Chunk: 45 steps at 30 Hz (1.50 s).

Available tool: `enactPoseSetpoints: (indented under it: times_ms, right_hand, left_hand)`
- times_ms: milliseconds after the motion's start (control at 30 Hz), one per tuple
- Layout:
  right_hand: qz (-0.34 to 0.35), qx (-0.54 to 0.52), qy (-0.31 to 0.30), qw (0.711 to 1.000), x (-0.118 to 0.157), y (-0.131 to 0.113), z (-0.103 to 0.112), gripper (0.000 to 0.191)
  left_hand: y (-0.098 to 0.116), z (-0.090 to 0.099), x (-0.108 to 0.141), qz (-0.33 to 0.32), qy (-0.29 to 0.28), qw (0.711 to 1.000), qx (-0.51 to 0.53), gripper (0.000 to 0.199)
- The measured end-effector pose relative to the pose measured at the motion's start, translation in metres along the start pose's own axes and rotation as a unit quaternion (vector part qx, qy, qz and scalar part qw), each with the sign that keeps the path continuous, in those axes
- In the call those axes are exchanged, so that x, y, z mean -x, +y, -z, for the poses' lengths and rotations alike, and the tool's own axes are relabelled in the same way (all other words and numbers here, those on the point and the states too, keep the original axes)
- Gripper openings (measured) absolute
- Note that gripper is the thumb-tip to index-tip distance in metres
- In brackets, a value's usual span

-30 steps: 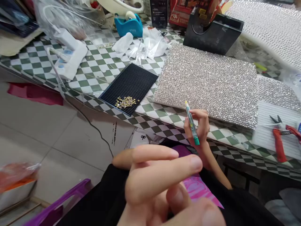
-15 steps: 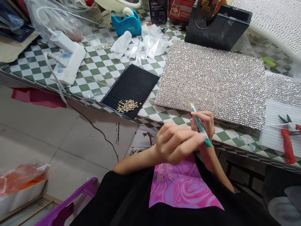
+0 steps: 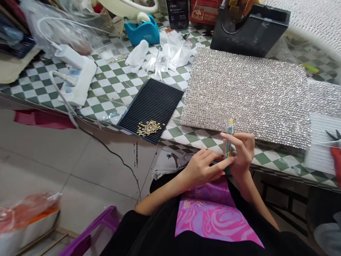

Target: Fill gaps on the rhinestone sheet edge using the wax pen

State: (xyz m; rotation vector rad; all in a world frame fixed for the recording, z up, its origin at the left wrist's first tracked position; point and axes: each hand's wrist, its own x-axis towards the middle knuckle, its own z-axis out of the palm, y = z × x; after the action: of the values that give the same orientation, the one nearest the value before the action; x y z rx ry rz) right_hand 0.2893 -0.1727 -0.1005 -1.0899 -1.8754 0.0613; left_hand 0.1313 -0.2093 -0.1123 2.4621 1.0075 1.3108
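The right hand (image 3: 243, 152) is grasping a pen (image 3: 229, 138), its yellow tip (image 3: 231, 121) pointing toward a glittering panel (image 3: 247, 96) that is lying on the checkered surface (image 3: 105, 80) just beyond both hands, while the left hand (image 3: 204, 165) is resting at the pen's lower end; whether it is also gripping, I cannot tell. Left of the hands, a black ridged tray (image 3: 158, 101) is carrying a small heap of gold-coloured stones (image 3: 149, 128)

Room leads from pen (image 3: 228, 148) to tray (image 3: 161, 97), crumpled plastic (image 3: 174, 49) blocking behind it.
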Motion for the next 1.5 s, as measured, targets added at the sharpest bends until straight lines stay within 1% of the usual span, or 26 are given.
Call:
enactPoseSetpoints:
  times_ms: [100, 200, 267, 333, 400, 433, 500, 600, 700, 800, 933, 1033, 1133, 1233, 1333, 1500]
  right_hand:
    - [0.02, 0.007, 0.006, 1.0, -0.001, -0.001, -0.001, 0.046]
    - [0.014, -0.024, 0.004, 1.0, -0.002, -0.004, 0.0, 0.052]
    - [-0.018, -0.088, -0.004, 0.996, 0.001, -0.007, 0.004, 0.05]
    - [-0.067, -0.154, -0.018, 0.986, 0.007, -0.011, 0.011, 0.044]
    - [-0.109, -0.197, -0.032, 0.974, 0.013, -0.015, 0.02, 0.039]
    - [-0.119, -0.213, -0.035, 0.969, 0.015, -0.018, 0.024, 0.037]
    - [-0.116, -0.244, -0.039, 0.962, 0.016, -0.024, 0.031, 0.036]
    - [-0.097, -0.257, -0.049, 0.96, 0.011, -0.032, 0.037, 0.032]
    - [-0.082, -0.258, -0.062, 0.961, 0.007, -0.037, 0.037, 0.031]
    - [-0.075, -0.268, -0.065, 0.958, 0.007, -0.038, 0.035, 0.032]
    - [-0.078, -0.26, -0.055, 0.961, 0.009, -0.034, 0.035, 0.03]
    - [-0.068, -0.241, -0.057, 0.966, 0.007, -0.031, 0.037, 0.03]
    - [-0.061, -0.229, -0.056, 0.97, 0.004, -0.027, 0.04, 0.031]
    - [-0.074, -0.222, -0.047, 0.971, 0.002, -0.023, 0.042, 0.032]
    - [-0.086, -0.223, -0.034, 0.97, 0.002, -0.019, 0.042, 0.031]
    - [-0.114, -0.254, -0.03, 0.96, 0.001, -0.012, 0.044, 0.028]
  left_hand:
    - [-0.001, 0.003, 0.006, -0.012, -0.01, 1.0, 0.013, 0.032]
    - [-0.001, 0.006, 0.012, -0.015, 0.006, 1.0, 0.011, 0.021]
    - [-0.001, 0.007, 0.015, -0.007, 0.024, 1.0, 0.009, 0.02]
    - [0.0, 0.009, 0.016, 0.008, 0.044, 0.999, 0.015, 0.022]
    - [0.0, 0.012, 0.017, 0.024, 0.066, 0.997, 0.023, 0.023]
    - [-0.001, 0.013, 0.017, 0.029, 0.076, 0.996, 0.028, 0.024]
    - [-0.002, 0.014, 0.016, 0.033, 0.095, 0.994, 0.045, 0.026]
    - [-0.001, 0.014, 0.015, 0.05, 0.119, 0.987, 0.092, 0.03]
    - [0.001, 0.013, 0.015, 0.067, 0.114, 0.982, 0.137, 0.029]
    - [0.004, 0.013, 0.014, 0.076, 0.11, 0.979, 0.157, 0.027]
    - [0.004, 0.014, 0.009, 0.072, 0.111, 0.981, 0.141, 0.021]
    - [0.002, 0.013, 0.004, 0.072, 0.111, 0.984, 0.118, 0.014]
    - [-0.001, 0.011, -0.003, 0.078, 0.112, 0.983, 0.124, 0.01]
    - [-0.002, 0.008, -0.01, 0.084, 0.113, 0.981, 0.133, 0.008]
    - [-0.003, 0.004, -0.014, 0.082, 0.105, 0.982, 0.136, 0.011]
    - [-0.005, 0.0, -0.02, 0.093, 0.065, 0.986, 0.123, 0.022]
